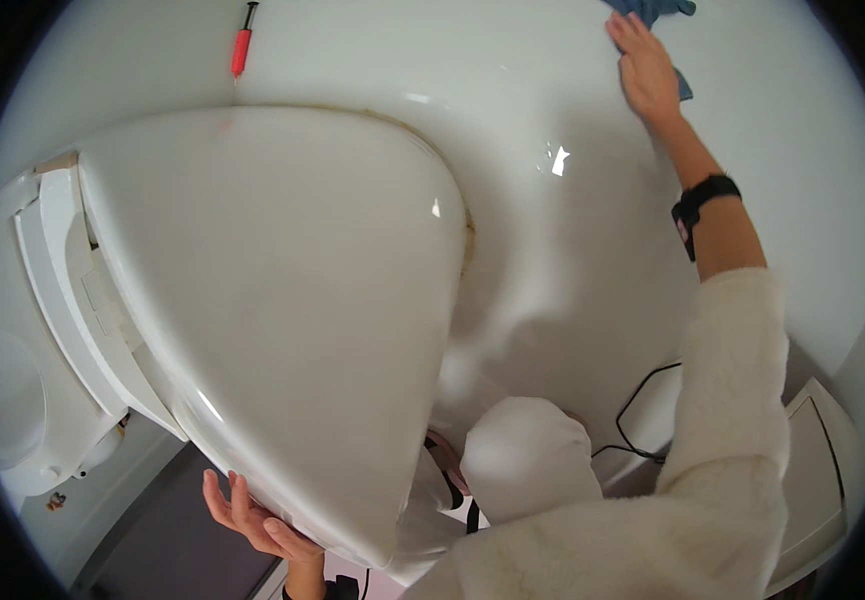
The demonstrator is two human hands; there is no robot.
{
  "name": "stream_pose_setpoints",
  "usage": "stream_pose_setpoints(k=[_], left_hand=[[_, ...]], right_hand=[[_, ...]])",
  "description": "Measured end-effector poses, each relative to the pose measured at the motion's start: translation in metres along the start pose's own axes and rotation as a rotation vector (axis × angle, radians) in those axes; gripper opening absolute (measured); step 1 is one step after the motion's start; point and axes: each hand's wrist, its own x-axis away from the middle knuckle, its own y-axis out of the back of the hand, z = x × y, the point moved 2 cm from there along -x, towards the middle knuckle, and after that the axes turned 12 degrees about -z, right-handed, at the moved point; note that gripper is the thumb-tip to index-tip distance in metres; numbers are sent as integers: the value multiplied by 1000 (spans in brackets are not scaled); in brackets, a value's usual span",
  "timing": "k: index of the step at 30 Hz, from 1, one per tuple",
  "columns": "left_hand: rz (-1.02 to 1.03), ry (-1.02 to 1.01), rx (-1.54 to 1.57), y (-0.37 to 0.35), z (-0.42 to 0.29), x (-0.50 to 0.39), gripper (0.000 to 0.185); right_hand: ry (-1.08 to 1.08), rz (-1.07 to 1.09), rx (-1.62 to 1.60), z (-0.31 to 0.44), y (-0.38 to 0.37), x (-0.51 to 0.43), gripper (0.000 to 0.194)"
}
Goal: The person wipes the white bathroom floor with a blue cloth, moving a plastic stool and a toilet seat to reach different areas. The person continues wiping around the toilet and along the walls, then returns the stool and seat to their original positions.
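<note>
My right hand lies flat on a blue cloth, pressing it against a smooth, glossy white surface. Some of the cloth is hidden under the palm. Down at the lower left, my left hand rests against the edge of a large white moulded panel, its fingers apart and reaching past the rim. The panel is rounded and roughly triangular. A brownish stain runs along the seam where its curved edge meets the glossy surface. Near that seam is a slim red and black syringe-shaped tool, its thin tip pointing toward the panel.
To the left stands a white fixture with a rounded lid. A black cable loops beside my white-clad knee. A pale box-like object is at lower right, and a dark grey panel at lower left.
</note>
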Motion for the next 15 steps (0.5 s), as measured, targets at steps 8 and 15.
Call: stream_pose_setpoints(k=[8,15], left_hand=[[-34,-26,22,-1,-2,0,53],[-138,-30,7,-9,-11,-3,51]], right_hand=[[10,259,-424,151,57,174,43],[-15,694,-844,277,124,297,31]])
